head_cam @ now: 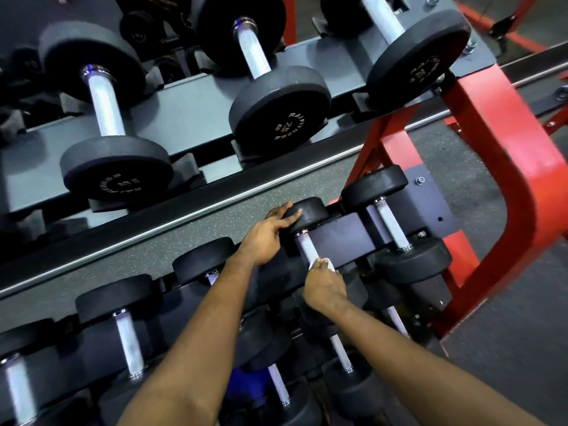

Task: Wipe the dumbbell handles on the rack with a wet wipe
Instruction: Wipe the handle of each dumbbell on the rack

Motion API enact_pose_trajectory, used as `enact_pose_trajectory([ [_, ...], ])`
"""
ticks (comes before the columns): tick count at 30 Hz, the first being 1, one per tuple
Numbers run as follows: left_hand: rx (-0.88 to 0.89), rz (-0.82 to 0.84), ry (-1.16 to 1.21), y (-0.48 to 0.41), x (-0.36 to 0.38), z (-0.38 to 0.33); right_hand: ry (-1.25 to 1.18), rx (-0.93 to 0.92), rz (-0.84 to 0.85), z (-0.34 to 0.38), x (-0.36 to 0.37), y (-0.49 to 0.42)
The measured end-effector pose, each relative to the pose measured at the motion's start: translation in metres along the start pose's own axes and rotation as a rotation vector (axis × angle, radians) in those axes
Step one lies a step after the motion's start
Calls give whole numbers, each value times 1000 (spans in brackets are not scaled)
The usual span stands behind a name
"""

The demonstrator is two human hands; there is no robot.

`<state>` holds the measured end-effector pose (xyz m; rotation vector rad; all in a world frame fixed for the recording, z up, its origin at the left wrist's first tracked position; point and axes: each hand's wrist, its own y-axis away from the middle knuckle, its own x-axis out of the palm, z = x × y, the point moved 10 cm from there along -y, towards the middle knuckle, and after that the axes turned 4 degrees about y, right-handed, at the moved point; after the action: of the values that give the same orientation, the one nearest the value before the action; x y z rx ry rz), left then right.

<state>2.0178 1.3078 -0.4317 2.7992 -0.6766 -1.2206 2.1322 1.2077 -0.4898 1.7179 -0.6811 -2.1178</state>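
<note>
On the middle shelf of the rack (335, 233) lies a small black dumbbell with a silver knurled handle (305, 246). My right hand (324, 287) grips a white wet wipe (324, 263) wrapped round the near end of that handle. My left hand (270, 233) rests with straight fingers on the dumbbell's far black head (312, 210). The dumbbell's near head is hidden under my right hand.
Another small dumbbell (392, 224) lies just right of it, several more to the left and on the shelf below. Large dumbbells (278, 106) sit on the grey top shelf. The red rack frame (498, 155) rises at the right over speckled grey floor.
</note>
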Motion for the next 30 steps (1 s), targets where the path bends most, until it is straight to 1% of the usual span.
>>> enact_pose_trajectory([
  [2, 0, 5, 5, 0, 0, 0, 12, 27, 41, 2, 6, 0],
  [5, -12, 7, -5, 0, 0, 1, -20, -40, 37, 13, 10, -9],
  [7, -15, 11, -3, 0, 1, 2, 12, -65, 46, 11, 15, -5],
  [10, -16, 15, 2, 0, 1, 2, 159, -18, 111, 1, 29, 12],
  [13, -18, 14, 0, 0, 2, 4, 174, 25, 133, 5, 30, 14],
  [15, -8, 13, -6, 0, 2, 3, 120, -41, 78, 16, 22, 4],
  [18, -3, 7, -9, -1, 1, 2, 123, -218, -61, 25, 7, -7],
  [20, 6, 4, -7, -1, 1, 3, 196, -268, -61, 19, 6, -8],
  [23, 10, -2, 3, -2, 2, 5, 380, -299, -19, 10, 15, 4],
  [26, -1, -2, 20, -1, 2, 4, 485, -306, 32, 9, 24, 14],
  [30, 1, -4, 0, -1, 2, 5, 533, -342, -57, 20, 5, -2],
])
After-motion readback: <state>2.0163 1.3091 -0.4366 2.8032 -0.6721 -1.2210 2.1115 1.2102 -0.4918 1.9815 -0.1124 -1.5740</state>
